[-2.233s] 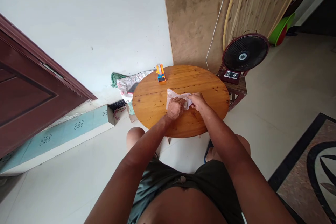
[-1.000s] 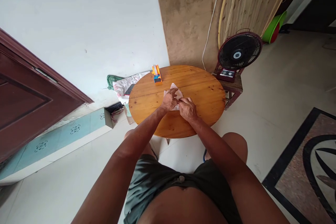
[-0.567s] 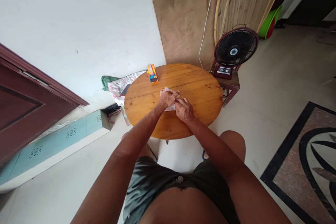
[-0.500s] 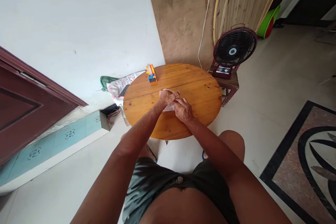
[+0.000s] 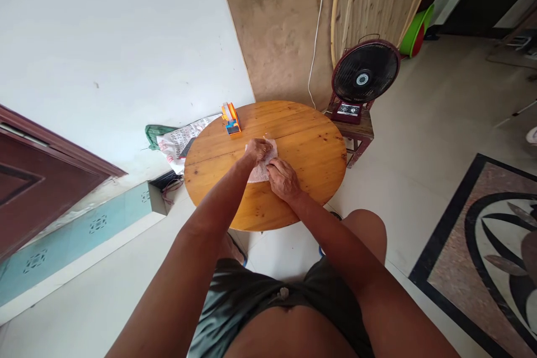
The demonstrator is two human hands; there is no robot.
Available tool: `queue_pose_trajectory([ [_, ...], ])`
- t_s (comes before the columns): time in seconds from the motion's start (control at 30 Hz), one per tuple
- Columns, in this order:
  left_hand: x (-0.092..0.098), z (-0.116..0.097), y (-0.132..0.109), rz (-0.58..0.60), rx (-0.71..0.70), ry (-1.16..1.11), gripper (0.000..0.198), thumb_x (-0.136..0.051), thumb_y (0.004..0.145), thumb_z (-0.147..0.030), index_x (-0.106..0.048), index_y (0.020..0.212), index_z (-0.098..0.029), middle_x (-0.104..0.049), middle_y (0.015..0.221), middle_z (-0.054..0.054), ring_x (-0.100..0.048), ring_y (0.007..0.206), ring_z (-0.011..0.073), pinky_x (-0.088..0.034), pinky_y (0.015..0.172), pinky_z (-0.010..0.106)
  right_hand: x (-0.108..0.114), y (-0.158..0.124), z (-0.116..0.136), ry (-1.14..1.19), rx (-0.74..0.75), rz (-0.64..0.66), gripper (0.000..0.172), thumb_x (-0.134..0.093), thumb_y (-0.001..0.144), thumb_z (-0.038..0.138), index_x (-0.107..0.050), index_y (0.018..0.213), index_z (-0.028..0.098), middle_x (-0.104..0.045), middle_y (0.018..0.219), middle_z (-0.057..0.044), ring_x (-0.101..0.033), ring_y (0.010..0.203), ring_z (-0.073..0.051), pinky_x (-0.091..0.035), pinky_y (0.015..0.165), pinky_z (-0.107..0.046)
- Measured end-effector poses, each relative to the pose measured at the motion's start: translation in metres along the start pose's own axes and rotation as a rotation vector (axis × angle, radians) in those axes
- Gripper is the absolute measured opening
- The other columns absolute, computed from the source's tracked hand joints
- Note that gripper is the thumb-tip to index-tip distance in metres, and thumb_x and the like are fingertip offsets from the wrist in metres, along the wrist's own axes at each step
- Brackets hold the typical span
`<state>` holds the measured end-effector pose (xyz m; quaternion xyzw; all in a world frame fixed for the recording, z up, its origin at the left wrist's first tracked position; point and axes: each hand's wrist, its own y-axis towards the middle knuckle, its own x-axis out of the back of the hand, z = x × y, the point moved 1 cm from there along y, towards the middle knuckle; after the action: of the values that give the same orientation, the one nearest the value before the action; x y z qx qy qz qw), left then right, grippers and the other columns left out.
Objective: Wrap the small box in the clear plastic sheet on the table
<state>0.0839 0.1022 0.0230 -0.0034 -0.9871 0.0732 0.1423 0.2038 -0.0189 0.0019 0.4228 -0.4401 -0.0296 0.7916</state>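
A pale, crinkled, see-through sheet [image 5: 259, 173] that looks like bubble wrap lies on the round wooden table [image 5: 310, 145]. My left hand [image 5: 257, 150] is closed on its upper part, fingers curled down into it. At its right edge my right hand [image 5: 283, 178] is closed too, with the fingertips pinching the sheet. Whether anything is wrapped inside cannot be made out. Beyond the hands, near the table's far left edge, stands an orange and blue tape dispenser [image 5: 231, 119].
A black fan [image 5: 364, 78] stands on a wooden chair [image 5: 361, 134] to the right of the table. Printed sacks [image 5: 172, 145] lie by the wall at the left. A white cord [image 5: 318, 28] hangs down the wall behind the table.
My hands have moved a little apart, and more of the sheet shows between them. The whole view has shifted slightly, so the table and dispenser appear further left.
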Motion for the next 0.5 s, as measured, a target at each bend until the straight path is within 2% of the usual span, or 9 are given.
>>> queue_pose_trajectory([
  [0.17, 0.005, 0.006, 0.009, -0.009, 0.022, 0.073, 0.012, -0.066, 0.07, -0.016, -0.056, 0.064, -0.016, -0.04, 0.047, -0.006, -0.037, 0.043, 0.0075, -0.033, 0.049, 0.022, -0.001, -0.001, 0.0, 0.003, 0.025, 0.059, 0.032, -0.043, 0.1, 0.016, -0.069, 0.118, 0.013, -0.066, 0.126, -0.016, -0.056, 0.122, -0.028, -0.048, 0.104, -0.043],
  [0.3, 0.008, 0.006, 0.014, -0.013, 0.03, 0.175, 0.01, -0.068, 0.071, -0.014, -0.06, 0.065, -0.016, -0.045, 0.047, -0.005, -0.044, 0.045, 0.0097, -0.036, 0.051, 0.022, 0.0, -0.002, 0.0, -0.003, 0.049, 0.101, 0.036, -0.042, 0.101, 0.016, -0.066, 0.127, 0.012, -0.064, 0.132, -0.016, -0.053, 0.128, -0.029, -0.048, 0.106, -0.044],
  [0.4, 0.012, 0.006, 0.016, -0.027, 0.036, 0.326, 0.01, -0.071, 0.069, -0.013, -0.062, 0.065, -0.016, -0.05, 0.05, -0.003, -0.054, 0.053, 0.0134, -0.04, 0.056, 0.023, 0.0, -0.002, 0.0, -0.016, 0.057, 0.125, 0.039, -0.042, 0.1, 0.016, -0.065, 0.131, 0.013, -0.064, 0.134, -0.016, -0.051, 0.131, -0.03, -0.047, 0.108, -0.046],
  [0.5, 0.015, 0.005, 0.016, -0.05, 0.029, 0.476, 0.01, -0.074, 0.068, -0.014, -0.067, 0.075, -0.017, -0.06, 0.061, 0.001, -0.063, 0.068, 0.0177, -0.045, 0.063, 0.024, -0.001, -0.003, 0.0, -0.033, 0.066, 0.143, 0.041, -0.041, 0.1, 0.016, -0.064, 0.134, 0.013, -0.063, 0.136, -0.016, -0.05, 0.133, -0.031, -0.047, 0.108, -0.047],
])
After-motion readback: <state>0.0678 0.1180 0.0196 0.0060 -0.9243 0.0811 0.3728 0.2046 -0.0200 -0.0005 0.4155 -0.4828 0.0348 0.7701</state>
